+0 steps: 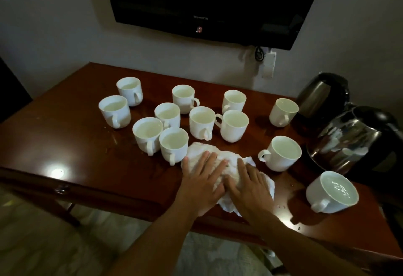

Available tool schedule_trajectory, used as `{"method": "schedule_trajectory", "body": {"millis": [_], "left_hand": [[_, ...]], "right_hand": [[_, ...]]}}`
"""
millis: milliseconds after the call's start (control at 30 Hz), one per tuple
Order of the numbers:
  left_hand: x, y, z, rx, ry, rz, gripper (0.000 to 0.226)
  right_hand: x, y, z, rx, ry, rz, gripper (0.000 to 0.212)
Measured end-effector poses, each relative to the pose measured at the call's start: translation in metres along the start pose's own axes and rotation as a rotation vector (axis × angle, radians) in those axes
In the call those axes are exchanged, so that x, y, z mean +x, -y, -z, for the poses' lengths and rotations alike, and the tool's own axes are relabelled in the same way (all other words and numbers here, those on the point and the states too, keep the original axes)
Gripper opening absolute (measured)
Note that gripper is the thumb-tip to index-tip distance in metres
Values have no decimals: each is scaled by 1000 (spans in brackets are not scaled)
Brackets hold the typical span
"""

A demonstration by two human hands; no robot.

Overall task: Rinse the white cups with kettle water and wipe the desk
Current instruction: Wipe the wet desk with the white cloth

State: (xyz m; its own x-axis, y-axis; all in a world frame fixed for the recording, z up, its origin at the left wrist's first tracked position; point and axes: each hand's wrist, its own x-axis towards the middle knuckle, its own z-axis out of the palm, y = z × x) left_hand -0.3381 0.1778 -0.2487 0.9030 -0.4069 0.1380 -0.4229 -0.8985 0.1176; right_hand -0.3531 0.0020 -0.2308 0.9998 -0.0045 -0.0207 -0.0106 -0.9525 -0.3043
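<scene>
Several white cups stand upright on the dark wooden desk [65, 123], most clustered around one cup [201, 122] at the middle. Another cup [280, 152] stands to the right and one cup [332, 191] sits near the front right. A crumpled white cloth [220, 160] lies on the desk near the front edge. My left hand [201, 179] and my right hand [249, 185] both press flat on the cloth, fingers spread. Two steel kettles, one kettle [349, 138] nearer and one kettle [320, 94] behind it, stand at the right.
A black television [207, 3] hangs on the wall above the desk, with a white power strip [269, 64] below it. Water drops and wet patches show on the desk around the cups. A drawer handle [62, 188] sits on the desk's front.
</scene>
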Motion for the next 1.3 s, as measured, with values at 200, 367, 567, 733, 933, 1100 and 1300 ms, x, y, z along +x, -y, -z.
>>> {"method": "schedule_trajectory", "body": {"millis": [200,367,567,733,933,1100,1300], "left_hand": [[3,-4,1,-29,-14,33,67],[14,-6,-10,-31,-169,34,64],[29,-1,-8,-67,-381,-50,40],[39,2,-3,-68,-399,-86,27],[47,5,-1,-40,-362,-144,24],[58,7,11,5,-265,-224,25],[58,6,42,21,-118,-316,32]], "right_hand": [[-1,-4,8,17,-8,40,92],[-4,-8,1,42,-84,49,83],[-1,-13,-18,39,-204,28,69],[0,-9,-19,-41,-354,24,58],[3,-12,-19,-137,-238,57,83],[5,-9,-12,-37,-293,85,61],[2,-5,11,-87,-315,133,42]]}}
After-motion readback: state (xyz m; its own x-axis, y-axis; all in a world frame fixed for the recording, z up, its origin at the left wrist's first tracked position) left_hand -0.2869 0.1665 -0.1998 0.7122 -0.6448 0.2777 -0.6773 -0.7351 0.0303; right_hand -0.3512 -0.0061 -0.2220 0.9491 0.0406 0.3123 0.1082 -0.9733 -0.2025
